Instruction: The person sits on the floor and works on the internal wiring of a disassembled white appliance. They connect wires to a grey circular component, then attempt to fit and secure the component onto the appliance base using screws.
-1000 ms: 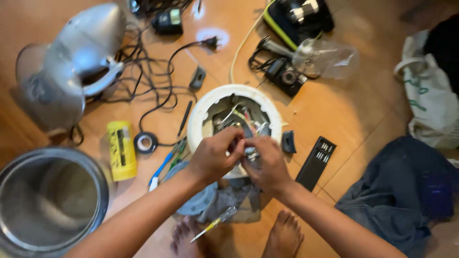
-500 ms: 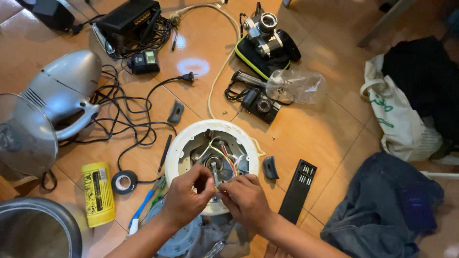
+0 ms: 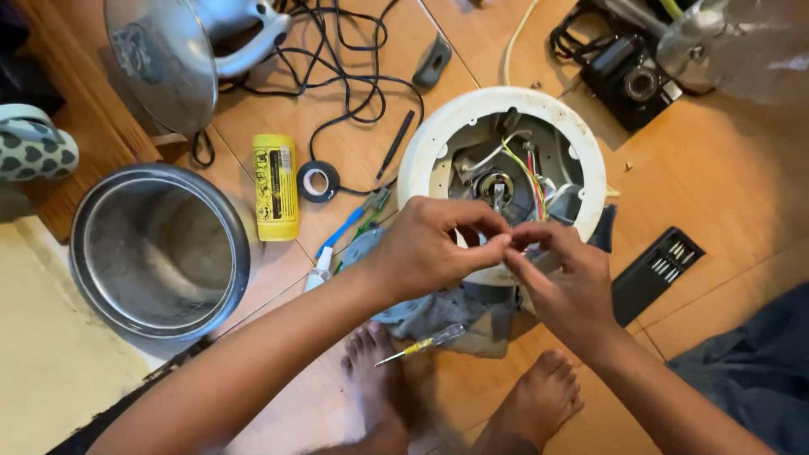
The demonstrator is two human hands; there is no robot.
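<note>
Hands meet over the near rim of the round white appliance base [image 3: 506, 105], which lies open on the wooden floor with its coloured wires [image 3: 531, 173] showing. Left hand [image 3: 425, 248] and right hand [image 3: 565, 282] both have fingertips narrowed together, touching, pinching something too small to make out. Nearby lie a yellow-handled screwdriver [image 3: 417, 345], a roll of black tape [image 3: 318, 180] and a steel pot [image 3: 156, 248].

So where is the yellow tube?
In the head view, the yellow tube lies on the floor at left, between the metal pot and the black tape roll.
</note>
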